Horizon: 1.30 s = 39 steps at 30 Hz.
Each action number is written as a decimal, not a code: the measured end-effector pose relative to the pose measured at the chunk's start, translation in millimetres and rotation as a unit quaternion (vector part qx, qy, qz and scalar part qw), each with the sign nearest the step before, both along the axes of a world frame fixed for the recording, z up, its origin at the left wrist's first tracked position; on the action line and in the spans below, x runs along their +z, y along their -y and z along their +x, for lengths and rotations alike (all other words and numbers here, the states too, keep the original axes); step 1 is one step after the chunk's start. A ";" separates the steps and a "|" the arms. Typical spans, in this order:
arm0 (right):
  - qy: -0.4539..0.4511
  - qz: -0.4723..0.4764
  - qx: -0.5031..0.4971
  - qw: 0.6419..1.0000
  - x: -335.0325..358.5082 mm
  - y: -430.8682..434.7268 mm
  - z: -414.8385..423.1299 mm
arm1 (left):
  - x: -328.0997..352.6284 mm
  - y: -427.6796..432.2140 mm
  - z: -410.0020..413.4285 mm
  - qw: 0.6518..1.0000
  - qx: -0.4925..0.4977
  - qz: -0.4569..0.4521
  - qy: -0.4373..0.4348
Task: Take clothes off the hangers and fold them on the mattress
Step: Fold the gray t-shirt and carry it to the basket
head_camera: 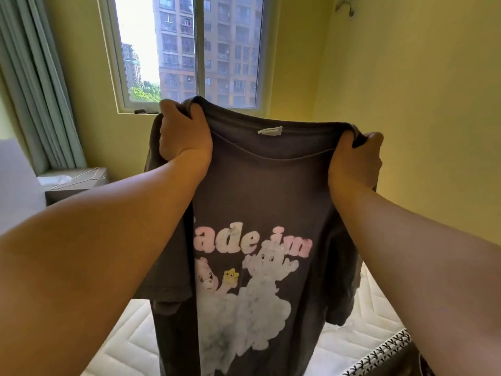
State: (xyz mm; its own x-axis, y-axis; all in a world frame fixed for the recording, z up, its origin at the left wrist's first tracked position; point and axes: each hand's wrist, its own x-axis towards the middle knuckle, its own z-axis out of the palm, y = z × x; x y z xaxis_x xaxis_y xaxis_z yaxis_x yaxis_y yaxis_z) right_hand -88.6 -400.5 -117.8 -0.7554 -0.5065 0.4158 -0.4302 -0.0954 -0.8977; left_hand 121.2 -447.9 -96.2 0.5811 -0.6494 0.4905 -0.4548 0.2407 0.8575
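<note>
As held, shirt (271, 191) reads — "ade im".

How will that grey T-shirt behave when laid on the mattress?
Probably floppy: the T-shirt sags between the left hand and right hand. Likely light: each hand's grip holds only a bunched shoulder. May crumple on the mattress unless spread.

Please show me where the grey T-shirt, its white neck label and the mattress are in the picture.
grey T-shirt (265, 191): head view, on the plain chest above the print.
white neck label (269, 130): head view, middle of the label.
mattress (127, 346): head view, bare quilted top, lower left.
</note>
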 end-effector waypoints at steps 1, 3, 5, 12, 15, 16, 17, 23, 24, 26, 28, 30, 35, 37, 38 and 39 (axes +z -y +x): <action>0.007 0.012 -0.003 1.000 -10.7 6.5 0.3 | -10.8 10.7 0.8 1.000 -0.008 0.018 0.008; 0.012 0.040 -0.004 0.999 -28.7 16.2 -2.0 | -32.8 25.7 -0.3 0.998 -0.031 0.048 0.008; 0.018 0.086 -0.015 0.996 -55.0 34.9 -5.4 | -62.5 46.6 -3.7 0.995 -0.047 0.091 -0.002; 0.049 0.208 -0.010 0.977 -161.8 143.3 -37.5 | -171.7 147.8 -34.4 0.970 -0.068 0.231 -0.024; 0.060 0.272 -0.002 0.960 -210.9 208.5 -58.2 | -226.3 211.9 -53.4 0.955 -0.071 0.286 -0.037; 0.055 0.293 0.006 0.955 -227.6 227.8 -65.1 | -246.2 232.2 -59.0 0.949 -0.073 0.302 -0.048; 0.050 0.308 0.016 0.950 -243.9 246.2 -72.0 | -264.6 250.1 -64.9 0.943 -0.073 0.319 -0.061; 0.065 0.372 0.070 0.923 -326.9 344.8 -101.8 | -354.2 337.8 -93.7 0.915 -0.070 0.388 -0.085; 0.081 0.373 0.091 0.920 -338.2 356.7 -104.1 | -364.0 348.9 -96.1 0.912 -0.084 0.393 -0.087; 0.087 0.376 0.156 0.909 -365.5 380.2 -106.4 | -388.1 370.8 -100.4 0.897 -0.161 0.398 -0.104; 0.044 0.388 0.226 0.892 -393.0 401.6 -105.1 | -411.4 388.8 -106.0 0.870 -0.240 0.415 -0.118; 0.002 0.415 0.261 0.871 -415.7 414.6 -99.9 | -432.2 395.5 -109.4 0.842 -0.290 0.448 -0.077; 0.007 0.482 0.291 0.826 -463.5 411.7 -74.5 | -482.8 386.7 -101.6 0.796 -0.314 0.517 0.019; 0.021 0.496 0.295 0.816 -477.6 402.6 -61.6 | -500.6 380.2 -92.3 0.793 -0.275 0.539 0.068; 0.029 0.507 0.296 0.809 -483.1 397.6 -55.3 | -509.8 376.7 -86.6 0.794 -0.246 0.549 0.089; 0.037 0.517 0.298 0.802 -489.4 393.0 -48.9 | -518.7 372.7 -80.3 0.793 -0.216 0.559 0.107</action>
